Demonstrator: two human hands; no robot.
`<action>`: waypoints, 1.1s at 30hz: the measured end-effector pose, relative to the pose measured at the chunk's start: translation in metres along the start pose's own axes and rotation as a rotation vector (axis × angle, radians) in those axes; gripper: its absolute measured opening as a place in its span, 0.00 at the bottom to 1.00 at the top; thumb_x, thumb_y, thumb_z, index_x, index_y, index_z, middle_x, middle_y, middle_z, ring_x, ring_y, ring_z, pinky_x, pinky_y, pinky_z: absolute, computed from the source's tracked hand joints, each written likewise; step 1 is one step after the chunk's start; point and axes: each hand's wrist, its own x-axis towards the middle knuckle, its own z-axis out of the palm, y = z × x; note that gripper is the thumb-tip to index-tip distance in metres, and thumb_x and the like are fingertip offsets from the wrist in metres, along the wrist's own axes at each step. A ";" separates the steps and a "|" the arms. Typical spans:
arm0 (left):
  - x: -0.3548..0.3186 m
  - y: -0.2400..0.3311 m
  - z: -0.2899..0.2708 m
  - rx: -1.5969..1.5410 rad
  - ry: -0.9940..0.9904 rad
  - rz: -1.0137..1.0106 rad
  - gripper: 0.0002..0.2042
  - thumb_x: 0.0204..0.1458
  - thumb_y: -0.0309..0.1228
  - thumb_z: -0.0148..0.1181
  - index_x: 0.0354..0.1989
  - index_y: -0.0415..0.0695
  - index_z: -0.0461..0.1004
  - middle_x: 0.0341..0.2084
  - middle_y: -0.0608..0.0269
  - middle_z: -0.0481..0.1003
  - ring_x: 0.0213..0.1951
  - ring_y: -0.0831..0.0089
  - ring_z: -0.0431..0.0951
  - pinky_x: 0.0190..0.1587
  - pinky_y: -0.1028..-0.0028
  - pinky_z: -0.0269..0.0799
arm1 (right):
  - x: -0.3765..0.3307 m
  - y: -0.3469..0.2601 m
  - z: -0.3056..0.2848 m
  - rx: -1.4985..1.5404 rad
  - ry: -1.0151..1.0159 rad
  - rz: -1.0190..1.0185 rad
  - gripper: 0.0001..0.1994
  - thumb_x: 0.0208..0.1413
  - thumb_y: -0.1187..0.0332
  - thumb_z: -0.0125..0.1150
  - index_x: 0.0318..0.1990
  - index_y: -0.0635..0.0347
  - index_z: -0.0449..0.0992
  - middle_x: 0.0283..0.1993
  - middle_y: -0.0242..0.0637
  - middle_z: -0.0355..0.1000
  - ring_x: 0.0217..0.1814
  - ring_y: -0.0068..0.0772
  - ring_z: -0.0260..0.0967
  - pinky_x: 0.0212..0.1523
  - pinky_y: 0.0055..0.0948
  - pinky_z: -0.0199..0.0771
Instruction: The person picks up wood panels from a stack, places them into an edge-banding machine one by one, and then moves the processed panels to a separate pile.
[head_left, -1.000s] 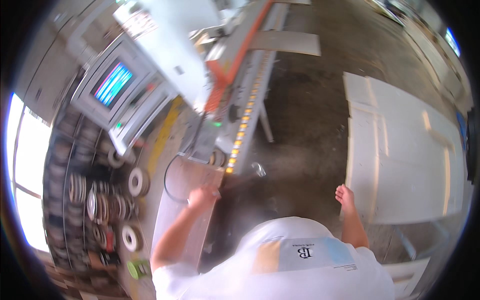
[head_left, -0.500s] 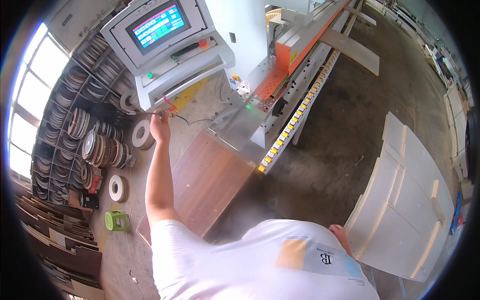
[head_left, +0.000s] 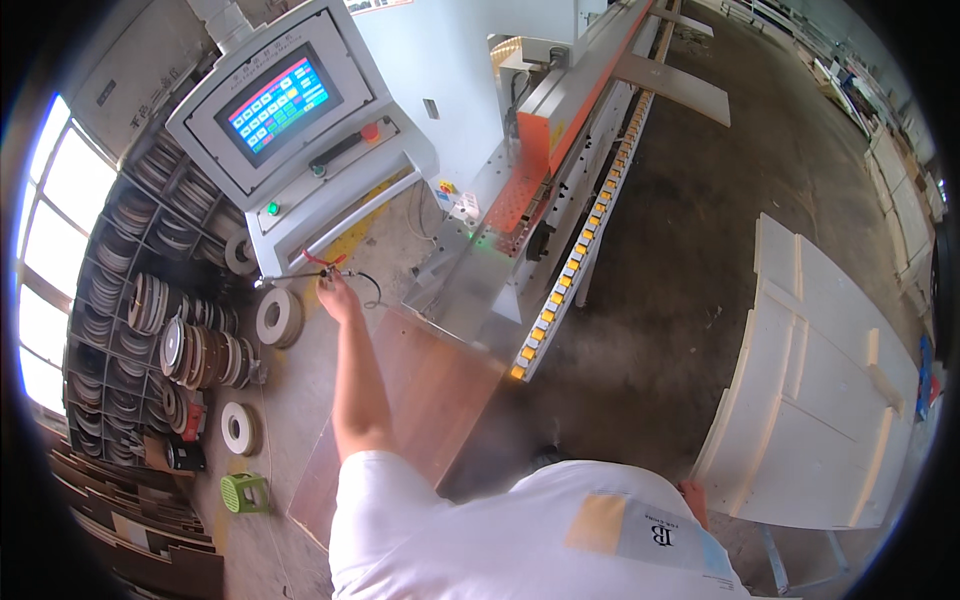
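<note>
My left hand (head_left: 338, 297) reaches forward, fingers closed around what looks like an air blow gun (head_left: 325, 272) with a red part. Its thin metal rod points left, and a dark hose curves away on the right. The hand is just below the control console's grey handrail (head_left: 365, 215). Beneath my forearm lies a brown wood-grain panel (head_left: 400, 385), against the metal bed (head_left: 450, 285) of an edge-banding machine. My right hand (head_left: 693, 495) hangs low beside my shirt, near a stack of pale boards (head_left: 810, 390); its fingers are mostly hidden.
A console (head_left: 280, 105) with a lit screen stands at front left. An orange-edged machine (head_left: 535, 150) runs far right, with a yellow roller rail (head_left: 565, 285) alongside. Banding rolls (head_left: 205, 355) fill a left rack; a loose roll (head_left: 279, 318) and a green stool (head_left: 244, 492) stand on the floor.
My left hand has moved down and slightly right with the blow gun, away from the console handrail. The whole view has shifted a little. My right hand stays low at my side.
</note>
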 end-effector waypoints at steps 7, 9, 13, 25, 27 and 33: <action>-0.223 0.047 -0.009 -0.228 -0.725 0.027 0.24 0.58 0.38 0.60 0.58 0.36 0.68 0.48 0.47 0.75 0.49 0.53 0.76 0.55 0.60 0.71 | 0.019 0.062 -0.008 0.161 0.014 0.065 0.15 0.59 0.56 0.60 0.45 0.59 0.78 0.38 0.36 0.78 0.34 0.29 0.76 0.27 0.28 0.73; -0.288 0.065 -0.019 -0.013 -0.986 0.230 0.26 0.56 0.39 0.63 0.59 0.37 0.68 0.50 0.47 0.75 0.51 0.52 0.76 0.54 0.60 0.72 | 0.023 0.068 -0.015 0.111 0.075 0.072 0.13 0.58 0.59 0.57 0.38 0.61 0.78 0.34 0.37 0.77 0.33 0.29 0.75 0.27 0.30 0.73; -0.378 0.093 -0.023 0.399 -1.098 0.673 0.38 0.48 0.46 0.70 0.64 0.40 0.62 0.58 0.47 0.71 0.60 0.50 0.71 0.57 0.55 0.71 | 0.039 0.099 -0.039 0.028 0.277 -0.008 0.14 0.57 0.59 0.56 0.35 0.62 0.78 0.30 0.37 0.76 0.30 0.30 0.75 0.25 0.31 0.72; -0.409 0.108 0.003 0.809 -1.047 0.629 0.31 0.40 0.42 0.74 0.51 0.37 0.71 0.46 0.47 0.78 0.51 0.48 0.78 0.54 0.55 0.73 | 0.035 0.189 -0.174 0.286 0.980 0.427 0.33 0.54 0.46 0.61 0.57 0.66 0.75 0.59 0.54 0.73 0.64 0.54 0.69 0.63 0.41 0.67; -0.412 0.111 -0.001 0.858 -1.058 0.601 0.31 0.40 0.42 0.73 0.51 0.37 0.71 0.47 0.47 0.78 0.51 0.48 0.78 0.54 0.55 0.73 | 0.049 0.199 -0.193 0.279 0.941 0.485 0.38 0.52 0.42 0.62 0.59 0.70 0.72 0.62 0.56 0.71 0.66 0.54 0.66 0.66 0.42 0.64; -0.432 0.118 0.006 0.842 -1.138 0.708 0.26 0.39 0.39 0.70 0.47 0.37 0.75 0.43 0.47 0.80 0.46 0.47 0.80 0.51 0.55 0.74 | 0.078 0.157 -0.219 0.513 0.840 0.533 0.50 0.44 0.38 0.71 0.61 0.79 0.66 0.64 0.59 0.67 0.69 0.54 0.63 0.70 0.43 0.60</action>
